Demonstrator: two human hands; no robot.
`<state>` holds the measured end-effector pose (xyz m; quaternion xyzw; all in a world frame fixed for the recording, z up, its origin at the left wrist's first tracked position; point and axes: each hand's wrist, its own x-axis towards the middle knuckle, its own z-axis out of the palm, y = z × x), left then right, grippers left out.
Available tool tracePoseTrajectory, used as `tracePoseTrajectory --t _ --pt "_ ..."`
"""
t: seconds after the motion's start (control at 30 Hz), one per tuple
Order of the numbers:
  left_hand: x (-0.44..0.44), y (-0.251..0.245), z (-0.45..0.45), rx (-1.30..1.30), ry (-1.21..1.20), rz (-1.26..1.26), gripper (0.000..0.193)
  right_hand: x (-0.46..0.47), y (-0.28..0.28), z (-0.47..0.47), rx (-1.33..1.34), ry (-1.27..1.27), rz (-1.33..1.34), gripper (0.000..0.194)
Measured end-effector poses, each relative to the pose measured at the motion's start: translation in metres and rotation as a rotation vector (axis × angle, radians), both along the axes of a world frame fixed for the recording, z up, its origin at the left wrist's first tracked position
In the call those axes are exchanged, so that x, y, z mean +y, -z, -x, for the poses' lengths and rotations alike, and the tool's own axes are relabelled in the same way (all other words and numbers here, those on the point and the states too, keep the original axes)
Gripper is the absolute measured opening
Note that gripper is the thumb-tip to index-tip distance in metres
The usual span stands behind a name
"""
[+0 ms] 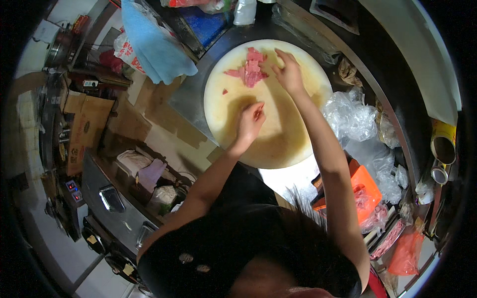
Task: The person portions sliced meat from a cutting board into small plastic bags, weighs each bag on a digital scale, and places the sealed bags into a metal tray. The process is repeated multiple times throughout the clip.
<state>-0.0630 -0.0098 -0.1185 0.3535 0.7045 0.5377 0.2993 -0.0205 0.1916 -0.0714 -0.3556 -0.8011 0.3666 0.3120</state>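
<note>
A round, thick cutting board [294,149] lies in front of me, pale and stained yellow. Pieces of pink cut meat [252,69] are heaped near its far side, and one small scrap [225,91] sits apart to the left. My right hand [290,72] hovers or rests just right of the heap, fingers spread and nothing seen between them. Over the board's near middle, my left hand [251,121] has its fingers curled in; no object shows in it, though the inside of the curl is partly hidden.
Crumpled clear plastic bags [350,115] crowd the board's right side. Closer to me on the right is an orange plastic container [363,190]. A light blue cloth [156,48] hangs at upper left, beside a blue tray [205,22]. A cardboard box [89,126] stands far left.
</note>
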Motion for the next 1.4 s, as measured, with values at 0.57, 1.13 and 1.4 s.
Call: tracePoseTrajectory --t 0.57,1.13,1.4 --pt "-0.017 0.007 0.037 0.508 0.265 0.155 0.014 -0.131 -0.114 -0.208 0.223 0.484 0.423 0.027" --pt "-0.012 -0.104 -0.152 0.600 0.615 -0.335 0.032 -0.262 -0.077 -0.472 -0.299 1.094 -0.412 0.029" --pt "0.030 -0.203 -0.231 0.361 0.719 -0.436 0.031 -0.179 0.011 -0.190 0.790 0.576 0.953 0.017"
